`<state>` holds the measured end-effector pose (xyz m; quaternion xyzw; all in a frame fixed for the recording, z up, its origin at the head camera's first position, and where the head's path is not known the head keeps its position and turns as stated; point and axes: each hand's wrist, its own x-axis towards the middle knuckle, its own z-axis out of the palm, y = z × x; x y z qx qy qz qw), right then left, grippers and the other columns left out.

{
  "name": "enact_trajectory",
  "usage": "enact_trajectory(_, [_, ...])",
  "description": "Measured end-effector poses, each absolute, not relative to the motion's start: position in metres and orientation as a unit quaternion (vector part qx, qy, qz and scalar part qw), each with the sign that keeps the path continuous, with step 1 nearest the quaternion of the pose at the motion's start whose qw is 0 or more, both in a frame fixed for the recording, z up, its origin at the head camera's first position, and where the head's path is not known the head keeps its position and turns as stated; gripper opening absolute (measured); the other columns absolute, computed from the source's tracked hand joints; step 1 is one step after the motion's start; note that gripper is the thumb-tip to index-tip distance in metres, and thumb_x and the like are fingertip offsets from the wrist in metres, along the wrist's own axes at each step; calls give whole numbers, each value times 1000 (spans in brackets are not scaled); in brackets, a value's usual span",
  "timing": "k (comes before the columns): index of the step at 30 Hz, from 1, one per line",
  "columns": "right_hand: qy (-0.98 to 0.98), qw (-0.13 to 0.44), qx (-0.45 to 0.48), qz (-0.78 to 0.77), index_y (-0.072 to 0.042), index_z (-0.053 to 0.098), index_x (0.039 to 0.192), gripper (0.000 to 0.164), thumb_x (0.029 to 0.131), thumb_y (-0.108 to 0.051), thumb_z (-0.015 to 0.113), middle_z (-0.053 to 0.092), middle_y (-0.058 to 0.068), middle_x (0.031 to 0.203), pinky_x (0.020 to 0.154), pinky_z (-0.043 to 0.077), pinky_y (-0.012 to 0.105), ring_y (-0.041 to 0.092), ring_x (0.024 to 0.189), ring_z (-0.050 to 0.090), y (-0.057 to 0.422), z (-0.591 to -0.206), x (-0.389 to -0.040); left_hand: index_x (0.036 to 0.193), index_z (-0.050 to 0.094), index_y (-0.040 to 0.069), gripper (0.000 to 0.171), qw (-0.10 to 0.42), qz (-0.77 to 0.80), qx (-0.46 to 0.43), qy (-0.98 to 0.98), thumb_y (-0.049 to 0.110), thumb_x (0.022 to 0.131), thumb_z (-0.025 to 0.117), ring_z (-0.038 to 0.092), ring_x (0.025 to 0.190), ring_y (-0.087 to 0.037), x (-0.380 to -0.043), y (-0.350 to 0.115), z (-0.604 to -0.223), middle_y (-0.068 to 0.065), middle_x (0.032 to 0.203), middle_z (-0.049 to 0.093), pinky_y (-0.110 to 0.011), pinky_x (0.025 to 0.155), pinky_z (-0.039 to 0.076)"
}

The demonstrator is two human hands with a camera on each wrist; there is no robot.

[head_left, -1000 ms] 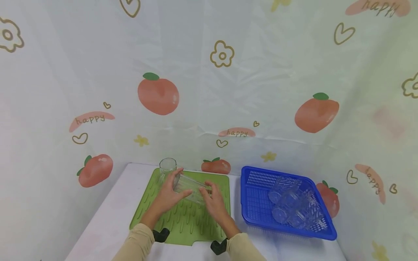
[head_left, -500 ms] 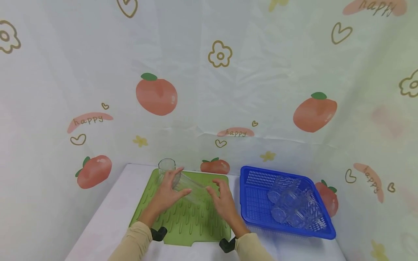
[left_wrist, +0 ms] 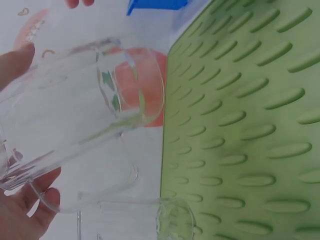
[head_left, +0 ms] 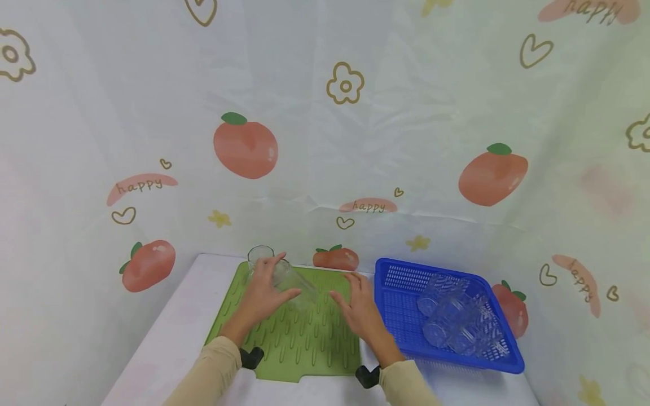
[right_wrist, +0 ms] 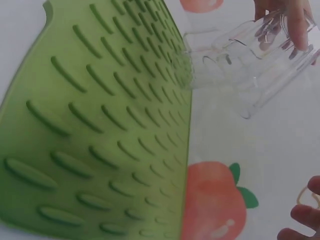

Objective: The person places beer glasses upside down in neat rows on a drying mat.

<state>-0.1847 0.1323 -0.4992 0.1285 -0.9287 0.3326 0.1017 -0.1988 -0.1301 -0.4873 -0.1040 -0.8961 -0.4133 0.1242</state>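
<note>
My left hand grips a clear glass mug near one end, thumb and fingers on either side of it. The mug tilts over the green drying mat; its handle shows below its body in the left wrist view. Right of the mug, my right hand is apart from it, fingers spread and holding nothing. Behind my left hand, a second clear glass mug stands upright on the mat's back left corner, its lower part partly covered by my fingers.
To the right of the mat is a blue plastic basket, with several clear glass mugs lying in its right half. A white cloth covers the table. Behind, a white curtain printed with fruit hangs close to the mat's back edge.
My right hand has let go of the tilted mug and moved right, away from it. My left hand keeps hold, and the mug's free end now slants lower toward the mat.
</note>
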Motion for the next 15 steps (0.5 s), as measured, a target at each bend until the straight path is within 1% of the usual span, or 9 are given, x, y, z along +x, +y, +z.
enact_trajectory(1, [-931,102,127,327,-8,43,152,67,102,-51,55,37,21,156,110,45,61,42,145,40,134,-499,-185,158,37,25,97,128,-406,-102,-899,44,78,88,59,114,-33,-201,-129,-487,-13,141,42,-53,91,54])
enact_trajectory(6, [-936,111,127,310,-5,43,151,67,102,-48,57,38,23,155,111,41,66,47,146,33,148,-496,-184,155,41,25,96,144,-371,-104,-911,44,75,90,61,110,-32,-210,-123,-485,-11,137,46,-49,87,56])
enact_trajectory(11, [-940,122,120,296,-4,44,149,66,101,-46,60,38,26,152,114,33,70,49,146,30,163,-495,-184,153,45,26,90,150,-364,-132,-910,41,76,90,61,119,-34,-217,-120,-484,-10,140,46,-52,93,56])
enact_trajectory(15, [-950,115,109,270,-5,44,149,69,100,-51,59,36,29,153,117,22,74,54,148,24,171,-494,-186,152,47,26,88,148,-354,-153,-911,41,77,90,59,123,-34,-223,-116,-483,-9,143,47,-52,96,56])
